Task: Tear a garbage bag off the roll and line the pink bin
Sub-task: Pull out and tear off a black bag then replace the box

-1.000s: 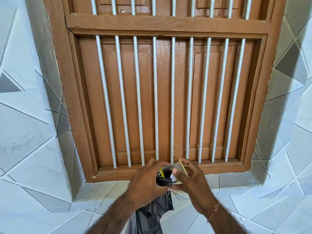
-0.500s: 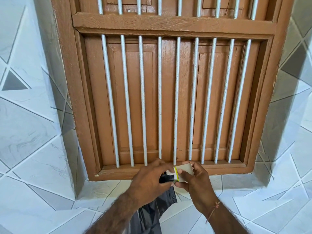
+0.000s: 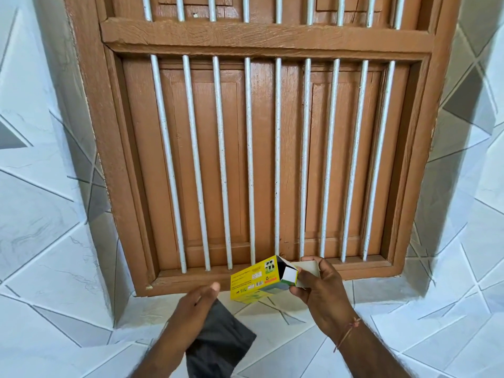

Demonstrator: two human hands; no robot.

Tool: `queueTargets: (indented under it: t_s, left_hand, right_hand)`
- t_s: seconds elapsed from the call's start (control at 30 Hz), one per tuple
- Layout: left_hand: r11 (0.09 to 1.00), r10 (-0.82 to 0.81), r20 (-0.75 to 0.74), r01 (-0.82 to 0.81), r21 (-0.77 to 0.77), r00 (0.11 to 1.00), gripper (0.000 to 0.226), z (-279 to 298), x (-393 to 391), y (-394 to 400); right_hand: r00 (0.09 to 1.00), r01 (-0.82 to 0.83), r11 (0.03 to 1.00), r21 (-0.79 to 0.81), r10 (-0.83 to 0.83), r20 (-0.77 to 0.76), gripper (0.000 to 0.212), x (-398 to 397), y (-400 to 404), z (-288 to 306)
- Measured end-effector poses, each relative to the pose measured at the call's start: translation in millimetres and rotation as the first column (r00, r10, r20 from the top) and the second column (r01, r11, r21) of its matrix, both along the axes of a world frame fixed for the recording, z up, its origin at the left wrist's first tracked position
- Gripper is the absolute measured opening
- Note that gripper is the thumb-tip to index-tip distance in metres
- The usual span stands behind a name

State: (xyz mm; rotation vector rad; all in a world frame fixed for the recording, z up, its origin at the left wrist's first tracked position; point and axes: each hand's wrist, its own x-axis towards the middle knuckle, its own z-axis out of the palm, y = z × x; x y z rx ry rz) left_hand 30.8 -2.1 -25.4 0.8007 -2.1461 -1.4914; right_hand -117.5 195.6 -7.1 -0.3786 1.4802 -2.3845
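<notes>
Your left hand (image 3: 196, 304) holds a black garbage bag (image 3: 221, 342), still folded flat, which hangs down under the palm; the fingers are curled around its top edge, and the bag seems free from the roll, so I judge the tearing step is done. To the right of it, apart from the bag, your right hand (image 3: 316, 282) grips a yellow box (image 3: 255, 281) by its right end, thumb below and fingers over the top. The end flaps of the box are open, and inside you can see only a dark space; I cannot tell if the roll is in there or how much of it is left. Behind both hands is a brown wooden window (image 3: 245, 159) with white bars, and its sill is close under the box. The pink bin is not in view, so the lining is still to do: you must open the bag and fit it into the bin.
</notes>
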Motion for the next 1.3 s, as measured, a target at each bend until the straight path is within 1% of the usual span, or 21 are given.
queueTargets:
  t_s: [0.03,0.07,0.1,0.13,0.2,0.27,0.33,0.43,0.5,0.53,0.57,0.6,0.67,0.73,0.77,0.87,1.0,1.1,1.23,1.3]
  left_hand:
    - [0.982,-0.058,0.004,0.056,0.183,0.998,0.065,-4.0,-1.3,1.6]
    - [0.933,-0.124,-0.022,0.124,0.337,0.992,0.064,-8.1,-2.6,3.1]
    - [0.889,-0.165,-0.063,0.176,0.422,0.984,0.059,-9.4,-3.9,5.8]
    - [0.867,-0.176,-0.109,0.207,0.453,0.978,0.055,-9.8,-5.8,7.7]
    - [0.878,-0.133,-0.176,0.199,0.435,0.975,0.051,-10.0,-8.8,9.8]
    - [0.914,-0.111,-0.197,0.178,0.365,0.974,0.049,-7.4,-10.3,11.1]
    - [0.943,-0.113,-0.204,0.17,0.287,0.972,0.046,-4.8,-12.2,11.1]
    - [0.972,-0.088,-0.23,0.134,0.194,0.969,0.031,-1.0,-15.2,12.5]
    - [0.979,-0.071,-0.255,0.117,0.168,0.964,0.021,2.5,-16.4,15.3]
    - [0.981,-0.064,-0.259,0.108,0.159,0.964,0.018,2.9,-17.3,15.8]
    - [0.984,-0.06,-0.261,0.102,0.148,0.964,0.017,1.5,-18.9,15.3]
    - [0.985,-0.057,-0.258,0.096,0.142,0.964,0.016,1.8,-19.3,15.8]
    - [0.987,-0.047,-0.254,0.083,0.134,0.966,0.019,2.5,-19.7,16.8]
    - [0.989,-0.022,-0.245,0.056,0.134,0.969,0.027,1.2,-20.4,15.8]
    - [0.99,-0.011,-0.239,0.044,0.134,0.971,0.03,0.9,-20.8,15.3]
    - [0.993,-0.01,-0.228,0.037,0.113,0.974,0.032,2.7,-21.3,15.9]
    - [0.996,-0.021,-0.243,0.041,0.077,0.97,0.027,6.2,-22.4,17.4]
    - [0.997,-0.02,-0.228,0.037,0.068,0.974,0.026,4.9,-23.6,17.7]
    - [0.998,-0.007,-0.208,0.022,0.065,0.978,0.026,3.2,-22.7,17.6]
    - [0.998,0.001,-0.204,0.014,0.068,0.979,0.03,2.0,-23.1,17.4]
  right_hand:
    - [1.0,-0.018,1.0,-0.008,0.018,0.011,0.02,-0.1,-1.3,0.0]
    - [0.999,-0.038,0.999,-0.016,0.038,0.018,0.02,-0.3,-3.2,-0.4]
    - [0.998,-0.057,0.998,-0.022,0.058,0.023,0.021,-0.2,-4.8,-1.2]
    - [0.997,-0.07,0.997,-0.025,0.071,0.029,0.021,0.4,-6.2,-2.1]
    - [0.998,-0.067,0.998,-0.002,0.067,0.022,0.021,2.7,-8.5,-2.7]
    - [0.999,-0.034,0.999,0.041,0.034,0.001,0.018,3.8,-9.7,-1.9]
    - [1.0,-0.019,0.999,0.047,0.018,0.015,0.017,3.9,-10.6,-0.4]
    - [0.999,-0.009,0.999,0.045,0.007,0.038,0.019,4.6,-11.0,1.2]
    - [1.0,0.013,0.996,0.084,-0.011,-0.02,0.009,5.5,-12.1,0.2]
    - [0.998,0.045,0.994,0.103,-0.041,-0.047,0.009,5.6,-13.1,-0.7]
    - [0.994,0.088,0.989,0.12,-0.081,-0.068,0.016,4.9,-14.4,-2.1]
    - [0.988,0.132,0.982,0.136,-0.12,-0.092,0.02,4.4,-15.2,-3.4]
    - [0.974,0.187,0.968,0.169,-0.161,-0.158,0.015,5.9,-16.3,-3.6]
    - [0.969,0.167,0.966,0.199,-0.123,-0.214,0.006,9.5,-17.2,-4.3]
    - [0.971,0.144,0.969,0.202,-0.099,-0.219,0.006,11.3,-17.8,-4.9]
    - [0.977,0.103,0.976,0.191,-0.064,-0.201,0.012,12.6,-19.4,-7.0]
    - [0.975,0.15,0.971,0.184,-0.115,-0.19,0.012,10.8,-21.4,-10.6]
    - [0.974,0.179,0.968,0.176,-0.149,-0.171,0.014,9.6,-23.4,-13.3]
    - [0.975,0.179,0.969,0.171,-0.151,-0.162,0.014,9.1,-25.7,-17.7]
    - [0.978,0.163,0.974,0.156,-0.138,-0.156,0.015,9.2,-27.5,-22.4]
